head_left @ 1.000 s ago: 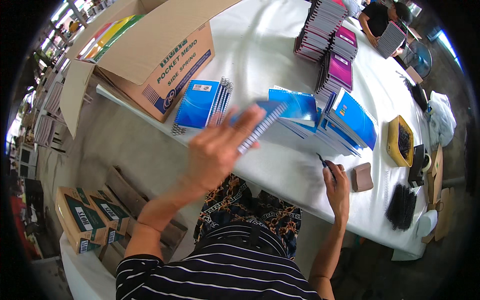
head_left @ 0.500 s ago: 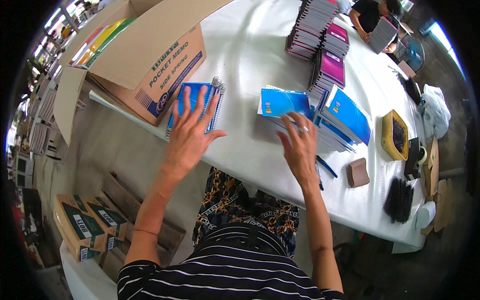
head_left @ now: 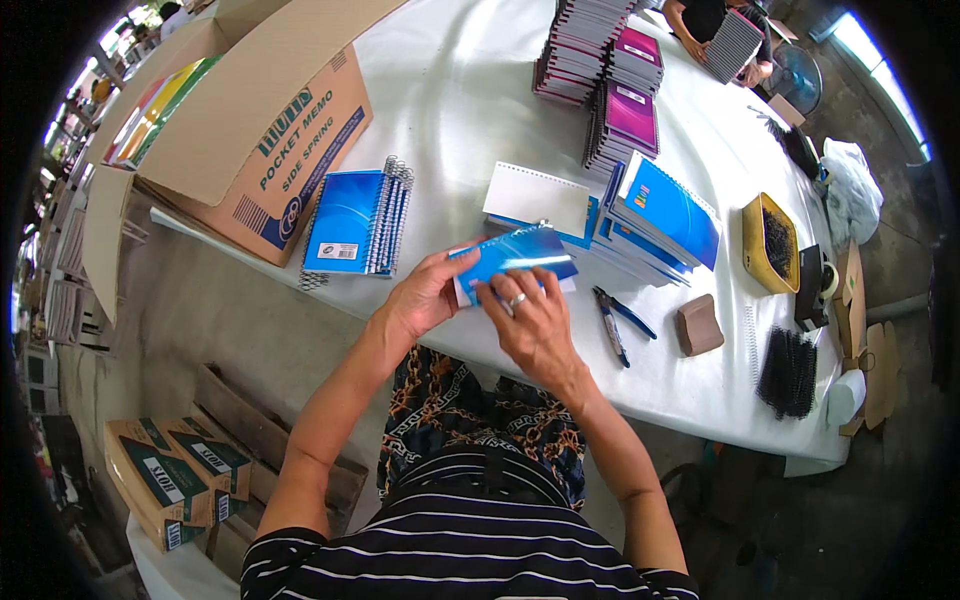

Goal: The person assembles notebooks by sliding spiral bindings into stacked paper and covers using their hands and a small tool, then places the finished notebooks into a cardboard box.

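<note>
A small blue-covered memo pad [head_left: 520, 250] is held in front of me above the table's near edge. My left hand [head_left: 428, 295] grips its left end, with the thumb on the cover. My right hand [head_left: 535, 325], wearing a ring, has its bent fingers on the pad's near side. Just beyond lies a pile topped by a white sheet [head_left: 540, 195] with holes along its edge. Right of that, more blue pads [head_left: 665, 215] lean in a stack. To the left, blue spiral notebooks [head_left: 345, 220] are piled with wire coils at their sides.
An open cardboard box [head_left: 290, 150] stands at the left. Pliers [head_left: 622, 315], a brown block [head_left: 700, 325], a yellow tray [head_left: 752, 250] and black coils [head_left: 788, 375] lie at the right. Purple notebooks [head_left: 630, 115] are stacked at the back. Another person [head_left: 690, 40] holds a notebook at far right.
My left hand has left the spiral notebook pile and come right. A blue pad has been lifted from the middle pile toward me, into both hands, exposing the white sheet.
</note>
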`<state>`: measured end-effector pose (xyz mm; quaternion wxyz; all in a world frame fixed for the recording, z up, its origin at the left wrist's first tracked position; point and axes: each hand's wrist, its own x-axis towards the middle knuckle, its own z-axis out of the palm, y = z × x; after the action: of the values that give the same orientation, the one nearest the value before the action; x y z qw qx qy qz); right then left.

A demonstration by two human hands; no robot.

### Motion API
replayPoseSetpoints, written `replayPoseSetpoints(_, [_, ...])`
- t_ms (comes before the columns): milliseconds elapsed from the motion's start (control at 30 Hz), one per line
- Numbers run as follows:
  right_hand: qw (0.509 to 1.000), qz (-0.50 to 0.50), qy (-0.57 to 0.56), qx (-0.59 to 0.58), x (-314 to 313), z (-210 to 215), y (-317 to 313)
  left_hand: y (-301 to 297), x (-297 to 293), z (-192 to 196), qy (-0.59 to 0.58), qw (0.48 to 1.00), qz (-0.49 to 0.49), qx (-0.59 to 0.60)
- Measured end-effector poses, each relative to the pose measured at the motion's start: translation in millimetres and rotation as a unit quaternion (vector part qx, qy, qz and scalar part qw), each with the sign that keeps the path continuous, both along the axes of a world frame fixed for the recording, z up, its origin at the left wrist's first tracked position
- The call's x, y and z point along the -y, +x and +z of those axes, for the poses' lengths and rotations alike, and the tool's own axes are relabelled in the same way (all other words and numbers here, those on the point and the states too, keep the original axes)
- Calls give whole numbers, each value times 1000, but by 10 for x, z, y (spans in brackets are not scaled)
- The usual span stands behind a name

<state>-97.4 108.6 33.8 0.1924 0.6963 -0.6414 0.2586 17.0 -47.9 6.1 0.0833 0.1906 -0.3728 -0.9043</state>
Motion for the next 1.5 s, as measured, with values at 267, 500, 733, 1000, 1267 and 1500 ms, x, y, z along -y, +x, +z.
replayPoseSetpoints(267, [988, -116, 5, 101, -379, 407, -115, -111, -136, 550, -206, 975, -5, -86])
replayPoseSetpoints(500, [986, -114, -54, 113, 19, 276, -336, -600, 580, 457, -492, 870, 35, 10])
replayPoseSetpoints(733, [986, -119, 27, 113, 175, -61, -568, -665, 635, 240, -330, 944, 21, -5])
replayPoseSetpoints(1000, [980, -88, 11, 176, 153, -61, -585, -657, 471, 346, -399, 909, 88, -83])
replayPoseSetpoints(1267, [905, -140, -106, 387, -311, 409, -286, 233, 199, 442, -506, 839, 66, -187])
replayPoseSetpoints(1500, [759, -21, -17, 651, -903, -117, -302, 41, -391, 153, -283, 946, 2, -161])
